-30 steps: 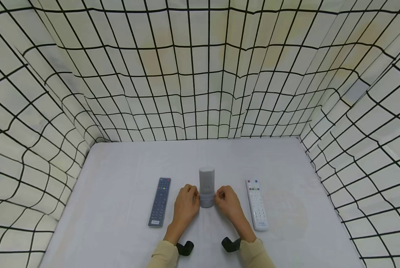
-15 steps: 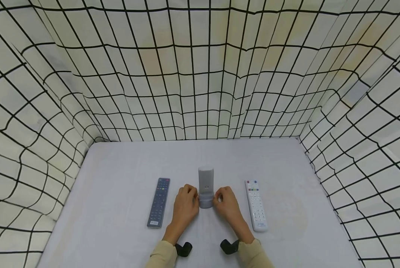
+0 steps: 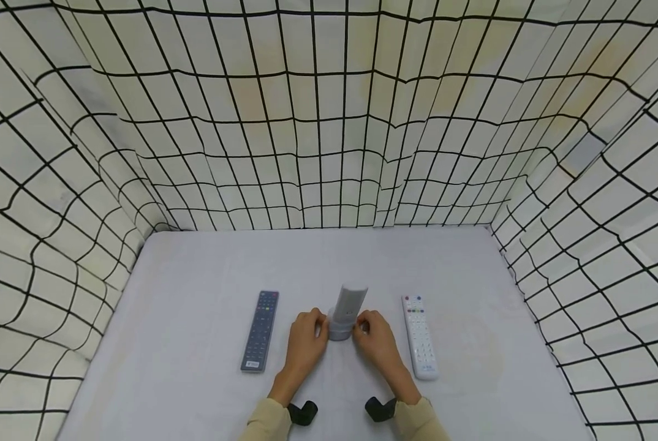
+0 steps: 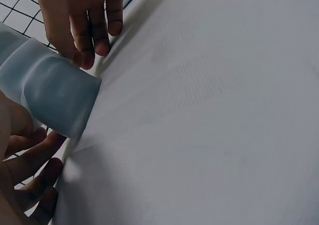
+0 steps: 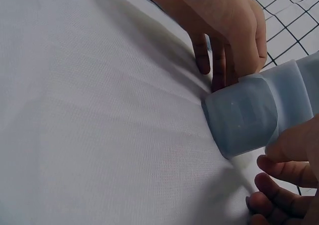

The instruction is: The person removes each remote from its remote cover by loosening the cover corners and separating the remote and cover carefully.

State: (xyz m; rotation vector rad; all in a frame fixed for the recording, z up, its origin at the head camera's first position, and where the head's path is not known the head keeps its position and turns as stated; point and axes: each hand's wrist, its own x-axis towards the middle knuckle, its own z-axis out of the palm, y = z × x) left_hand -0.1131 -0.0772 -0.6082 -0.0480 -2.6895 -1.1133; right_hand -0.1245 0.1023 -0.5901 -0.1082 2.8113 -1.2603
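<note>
A grey device [image 3: 349, 301] with a short round base and a tall flat upper part stands at the middle of the table, its upper part leaning right. Bluish in the left wrist view, the base [image 4: 62, 93] stands on the cloth between both hands. My left hand [image 3: 307, 340] holds the base's left side with curled fingers. Opposite it, my right hand [image 3: 377, 337] has its thumb and forefinger against the right side. In the right wrist view, that thumb [image 5: 294, 140] touches the base's edge. The device's far side is hidden.
A dark remote control [image 3: 260, 331] lies left of the hands, and a white remote control [image 3: 419, 337] lies to the right. White cloth covers the table [image 3: 196, 275]. White walls with black grid lines [image 3: 329, 135] enclose its back and sides.
The device's upper part stood upright in the earlier frames and now tilts to the right. Its base stays in about the same place, with both hands still at its sides.
</note>
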